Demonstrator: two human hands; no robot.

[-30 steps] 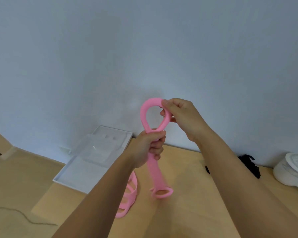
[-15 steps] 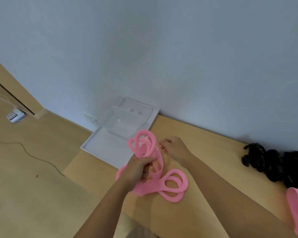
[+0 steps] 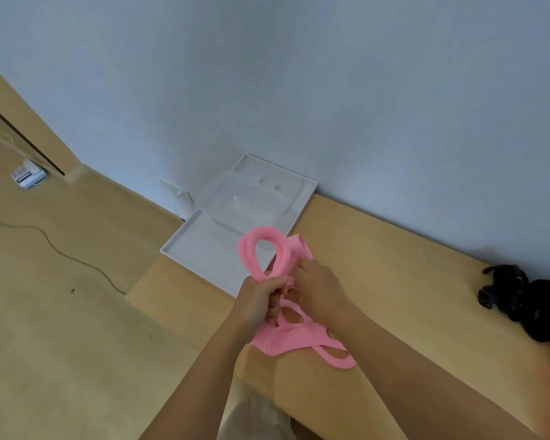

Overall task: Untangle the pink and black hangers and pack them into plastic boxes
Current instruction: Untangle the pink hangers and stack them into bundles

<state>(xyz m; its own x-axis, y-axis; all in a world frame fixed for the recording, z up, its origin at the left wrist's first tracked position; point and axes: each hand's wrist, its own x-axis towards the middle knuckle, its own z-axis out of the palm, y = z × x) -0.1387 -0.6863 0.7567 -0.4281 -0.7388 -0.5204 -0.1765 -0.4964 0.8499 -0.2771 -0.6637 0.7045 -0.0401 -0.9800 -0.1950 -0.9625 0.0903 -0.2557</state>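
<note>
Head view, single frame; L hand [image 3: 261,296] and R hand [image 3: 318,290] meet over the table [image 3: 394,265], both on the pink hangers [image 3: 294,338].
L fingers curled tight round the middle of the pink bundle; one loop stands up above the fist, the rest hangs below and lies on the table near its front edge.
R fingers bent in vs. the strands just beside the L fist, gripping them; fingertips mostly hidden.
Pink hangers look tangled: several loops cross; exact count cannot be told.
Black hangers [image 3: 527,300] in a heap at the far R of the table, close to the wall [image 3: 299,90], well apart from both hands.
Plastic box [image 3: 251,198], clear, sits on a white tray [image 3: 197,252] at the table's L end, touching the wall; pink loop overlaps it in view, contact cannot be told.
Floor [image 3: 45,328] to the L; thin cable [image 3: 54,246] runs across it; small white device [image 3: 29,176] by the far skirting.
</note>
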